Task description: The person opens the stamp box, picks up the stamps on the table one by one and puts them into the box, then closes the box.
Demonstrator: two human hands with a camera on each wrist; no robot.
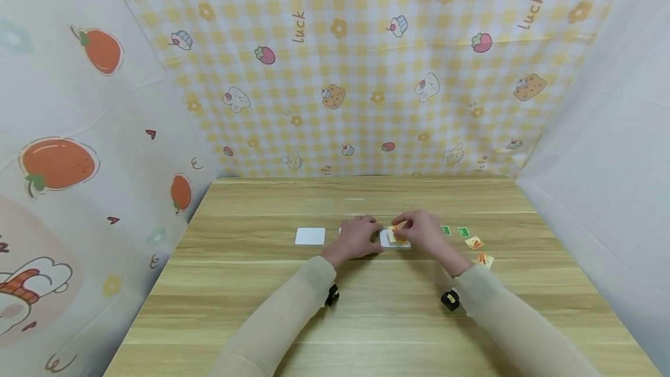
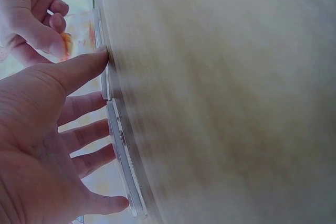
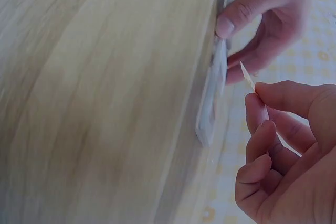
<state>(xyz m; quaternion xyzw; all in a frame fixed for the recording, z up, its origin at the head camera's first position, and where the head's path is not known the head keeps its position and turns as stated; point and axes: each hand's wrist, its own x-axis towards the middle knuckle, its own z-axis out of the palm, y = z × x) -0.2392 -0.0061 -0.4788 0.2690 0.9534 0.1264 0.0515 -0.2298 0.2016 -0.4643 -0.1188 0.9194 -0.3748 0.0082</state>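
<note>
My right hand (image 1: 421, 230) pinches a small square picture card (image 1: 392, 235) with an orange pattern between thumb and forefinger. It holds the card over the right-hand white card (image 1: 384, 240); the right wrist view shows the picture card (image 3: 247, 76) edge-on. Orange marks show on the white card beneath, partly hidden by my fingers. My left hand (image 1: 358, 237) rests with spread fingers on the neighbouring white card (image 2: 123, 156), mostly covering it in the head view. Its thumb touches the edge of the right-hand card. A third white card (image 1: 310, 236) lies to the left.
Right of my right hand lie two small green cards (image 1: 463, 231) and two orange-patterned cards (image 1: 474, 242). Faint clear strips or sheets (image 1: 355, 207) lie behind my hands on the wooden table (image 1: 235, 284). A checked curtain (image 1: 356, 121) hangs behind the table.
</note>
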